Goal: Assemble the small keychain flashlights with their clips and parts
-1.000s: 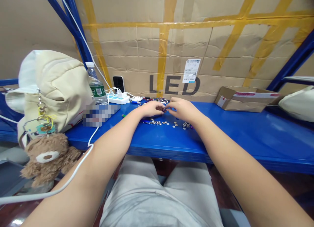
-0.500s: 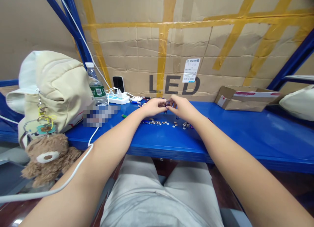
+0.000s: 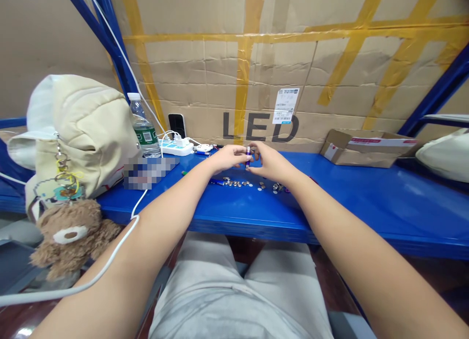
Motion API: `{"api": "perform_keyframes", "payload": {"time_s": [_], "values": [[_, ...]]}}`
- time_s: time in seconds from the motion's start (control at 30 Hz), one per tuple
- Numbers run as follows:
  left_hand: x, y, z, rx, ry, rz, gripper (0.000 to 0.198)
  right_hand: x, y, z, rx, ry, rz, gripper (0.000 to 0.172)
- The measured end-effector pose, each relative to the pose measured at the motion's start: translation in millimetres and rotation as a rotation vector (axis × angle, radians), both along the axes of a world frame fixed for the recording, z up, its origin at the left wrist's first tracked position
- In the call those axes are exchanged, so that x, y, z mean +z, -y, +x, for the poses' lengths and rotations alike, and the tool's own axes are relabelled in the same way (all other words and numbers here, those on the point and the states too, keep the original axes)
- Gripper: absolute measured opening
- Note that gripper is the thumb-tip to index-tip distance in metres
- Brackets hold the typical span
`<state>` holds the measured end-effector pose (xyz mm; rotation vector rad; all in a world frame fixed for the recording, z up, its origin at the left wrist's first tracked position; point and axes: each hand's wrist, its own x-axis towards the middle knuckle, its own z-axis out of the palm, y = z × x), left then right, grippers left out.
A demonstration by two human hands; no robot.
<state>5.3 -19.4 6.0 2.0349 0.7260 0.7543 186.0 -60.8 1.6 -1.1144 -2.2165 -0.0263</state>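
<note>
Between my two hands stands a small, shiny purple metal tube (image 3: 248,157) with silvery bands, held upright just above the table. My left hand (image 3: 230,158) pinches it from the left with thumb and fingers. From the right, my right hand (image 3: 269,162) curls around it, its thumb near the lower end and a fingertip near the top. Below the hands, several silver button cells (image 3: 234,183) lie scattered on the blue table (image 3: 249,209). A blue tube (image 3: 217,182) lies left of them, and small metal parts (image 3: 278,186) form a cluster on the right.
A cream backpack (image 3: 91,119) with a brown plush bear (image 3: 71,236) stands left, beside a water bottle (image 3: 144,126) and a white power strip (image 3: 176,147). A white cable (image 3: 110,261) crosses over my left forearm. An open cardboard box (image 3: 366,151) sits back right.
The purple tube has turned upright and shows more clearly between my fingers. My right hand's fingers have spread along it, the thumb lower. The parts on the table stay put.
</note>
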Motion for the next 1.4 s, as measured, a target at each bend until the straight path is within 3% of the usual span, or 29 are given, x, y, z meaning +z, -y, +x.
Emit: {"api": "perform_keyframes", "payload": {"time_s": [0.37,0.5,0.93,1.07,1.4], "values": [[0.4,-4.3,-4.9,-0.116,0.204,-0.385,0.033,3.7,0.0,-2.3,0.005,-0.156,-0.034,0.055],[2.3,-3.9,-7.5,-0.143,0.221,-0.456,0.03,6.3,2.6,-2.2,0.026,-0.201,-0.07,0.056],[4.4,-0.2,-3.5,-0.076,0.191,-0.332,0.027,5.2,2.4,-1.8,0.058,-0.222,-0.08,0.055],[4.3,-1.5,-4.5,-0.065,0.193,-0.371,0.029,3.2,-0.4,-0.6,0.072,-0.228,-0.082,0.057],[5.1,-1.4,-7.1,-0.144,0.21,-0.395,0.036,4.8,-0.6,1.9,0.126,-0.254,-0.083,0.055]]}}
